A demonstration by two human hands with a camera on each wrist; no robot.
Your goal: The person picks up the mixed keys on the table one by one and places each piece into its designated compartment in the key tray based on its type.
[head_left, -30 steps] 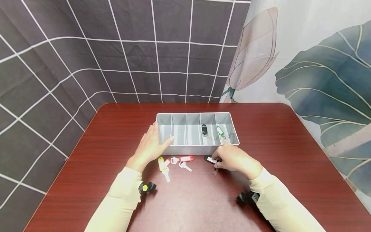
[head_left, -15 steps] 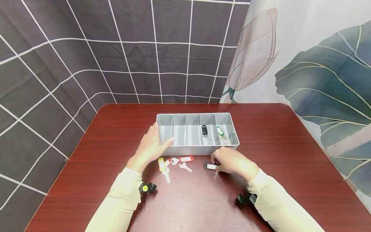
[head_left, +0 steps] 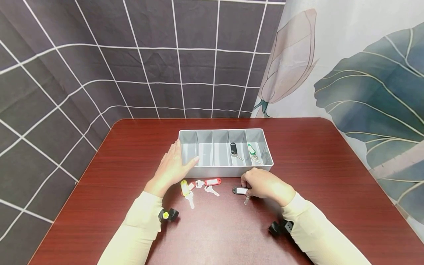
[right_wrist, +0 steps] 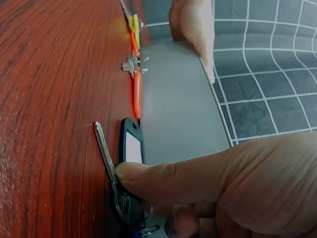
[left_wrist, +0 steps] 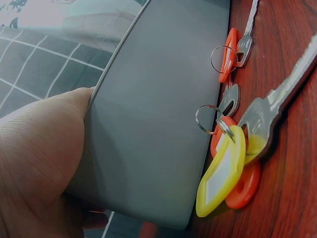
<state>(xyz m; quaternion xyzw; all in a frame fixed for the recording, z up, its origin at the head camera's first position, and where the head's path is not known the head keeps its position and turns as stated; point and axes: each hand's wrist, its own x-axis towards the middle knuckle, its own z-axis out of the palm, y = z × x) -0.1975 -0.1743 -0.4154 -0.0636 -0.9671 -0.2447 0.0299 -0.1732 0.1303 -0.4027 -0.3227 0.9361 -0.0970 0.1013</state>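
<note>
Pinching 1 blk tag (head_left: 239, 190), RH (head_left: 266, 184), LH (head_left: 172, 165) uncurled on 1 tray (head_left: 220, 171), 2 red tags (head_left: 213, 182)

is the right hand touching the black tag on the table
Touching. The right wrist view shows the right hand with its thumb pressed onto the black tag, no gap between them.

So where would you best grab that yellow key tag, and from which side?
Probably pinch its long edges from above: the yellow key tag lies partly over a red tag, seemingly propped off the table, and the box wall stands close beyond it.
</note>
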